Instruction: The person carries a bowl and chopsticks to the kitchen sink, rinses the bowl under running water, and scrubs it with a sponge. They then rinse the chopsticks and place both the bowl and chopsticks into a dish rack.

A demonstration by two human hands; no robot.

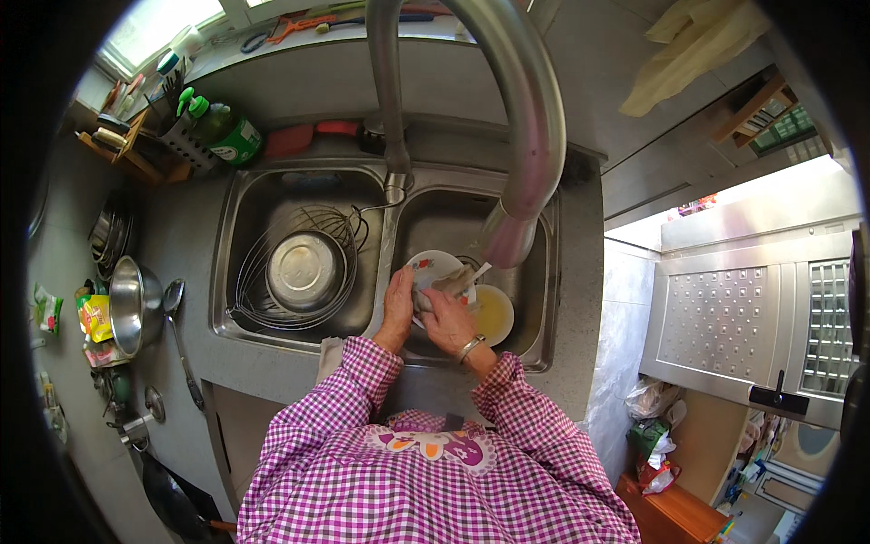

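Over the right sink basin (535, 317), my left hand (397, 306) grips the side of a white bowl (435, 263) with a red flower pattern. My right hand (450, 325), with a bracelet at the wrist, is closed on a greyish cloth (456, 281) and presses it against the inside of that bowl. Part of the cloth is hidden under the fingers. Just right of my right hand, a second white bowl (494, 313) holds a cloudy yellowish liquid. The metal faucet (535, 118) arches above, its spout close over both bowls.
The left basin (245, 204) contains a wire basket (249, 281) and an upturned metal bowl (306, 270). A green pump bottle (227, 131) stands behind. Left on the counter are a steel bowl (134, 304) and a ladle (181, 340). A folded cloth (329, 356) lies at the sink's front edge.
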